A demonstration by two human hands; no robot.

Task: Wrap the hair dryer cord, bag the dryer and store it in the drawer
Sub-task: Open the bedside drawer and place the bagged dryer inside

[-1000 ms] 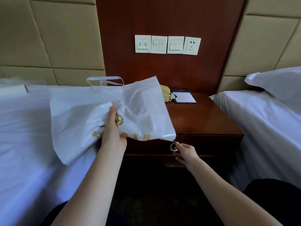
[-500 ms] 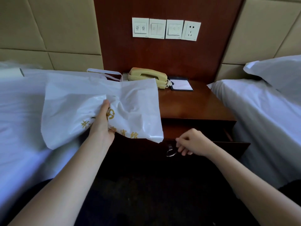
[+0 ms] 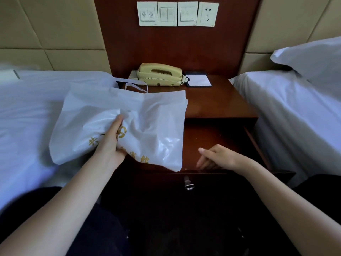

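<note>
The drawer (image 3: pixel 217 141) has slid open; the right hand (image 3: pixel 219 157) is off its ring pull (image 3: pixel 188 182), fingers loose. The left hand (image 3: pixel 110 145) clutches the white plastic bag (image 3: pixel 147 117), dryer unseen, at the drawer's nine o'clock. Storing step: swing it in.

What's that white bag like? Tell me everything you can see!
The white bag is thin, crinkly plastic with gold printed characters and white loop handles at its far end. It looks stuffed; its contents are hidden. The left hand grips its middle, holding it partly over the open drawer.
</note>
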